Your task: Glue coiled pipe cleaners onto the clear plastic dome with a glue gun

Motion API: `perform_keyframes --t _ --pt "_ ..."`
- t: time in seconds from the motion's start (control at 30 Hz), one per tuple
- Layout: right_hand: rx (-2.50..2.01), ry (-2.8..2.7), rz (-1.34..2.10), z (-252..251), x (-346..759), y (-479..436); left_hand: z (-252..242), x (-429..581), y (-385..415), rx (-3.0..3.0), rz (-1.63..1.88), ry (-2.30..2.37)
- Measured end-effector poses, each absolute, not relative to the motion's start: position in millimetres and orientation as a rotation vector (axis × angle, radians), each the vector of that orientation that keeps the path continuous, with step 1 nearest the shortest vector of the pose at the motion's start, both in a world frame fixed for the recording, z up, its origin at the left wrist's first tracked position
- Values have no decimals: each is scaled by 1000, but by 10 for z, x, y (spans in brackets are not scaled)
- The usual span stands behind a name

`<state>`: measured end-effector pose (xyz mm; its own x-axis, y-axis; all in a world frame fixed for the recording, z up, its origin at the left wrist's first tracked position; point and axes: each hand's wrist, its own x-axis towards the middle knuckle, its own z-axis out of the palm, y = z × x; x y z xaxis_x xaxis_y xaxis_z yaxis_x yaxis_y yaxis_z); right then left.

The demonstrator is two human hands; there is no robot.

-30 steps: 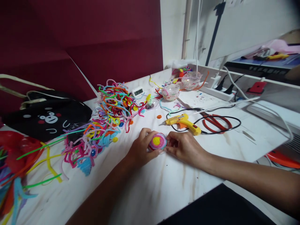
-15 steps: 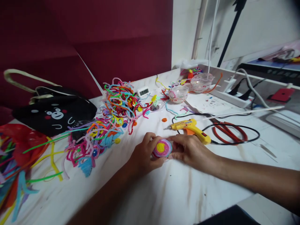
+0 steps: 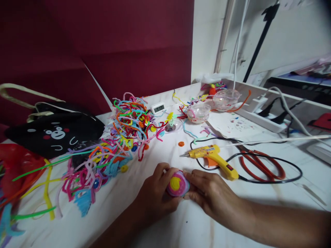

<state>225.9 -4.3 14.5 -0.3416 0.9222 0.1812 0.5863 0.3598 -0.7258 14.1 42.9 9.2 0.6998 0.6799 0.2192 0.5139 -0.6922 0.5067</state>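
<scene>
A round coil of pipe cleaners (image 3: 180, 188) has a yellow centre with pink, lavender and blue rings round it. My left hand (image 3: 154, 189) grips its left side, thumb below and fingers over the top. On the other side, my right hand (image 3: 210, 189) pinches the coil's right edge between thumb and fingers. The coil's back and the right fingertips are partly hidden. Just beyond my right hand lies a yellow glue gun (image 3: 207, 151), its nozzle pointing left. A small orange disc (image 3: 181, 144) rests on the table near that nozzle.
Tangled pipe cleaners (image 3: 131, 119) spread along the left, beside a black bag (image 3: 62, 131). Clear plastic bowls (image 3: 198, 113) stand at the back near a small digital clock (image 3: 157, 108). Red-handled scissors (image 3: 261, 165) and a black cord lie right. A power strip (image 3: 271, 120) sits behind.
The view has shifted, so the table things and both hands appear lower. Both hands keep hold of the coil, which looks slightly turned.
</scene>
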Motion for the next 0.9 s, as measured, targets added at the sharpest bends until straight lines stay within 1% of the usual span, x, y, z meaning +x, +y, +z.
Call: perform_keyframes --t 0.4,0.6,0.77,0.9 --pt "-1389 -2053 840 80 2169 -55 6 95 356 2527 676 957" --pt "-1357 -2088 774 76 2174 -49 -23 75 409 2628 751 944" --pt "-1384 -2076 716 55 2161 -49 -46 36 409 2681 677 947" --pt "-1383 -2081 738 89 2161 -40 -72 10 414 2622 699 1023"
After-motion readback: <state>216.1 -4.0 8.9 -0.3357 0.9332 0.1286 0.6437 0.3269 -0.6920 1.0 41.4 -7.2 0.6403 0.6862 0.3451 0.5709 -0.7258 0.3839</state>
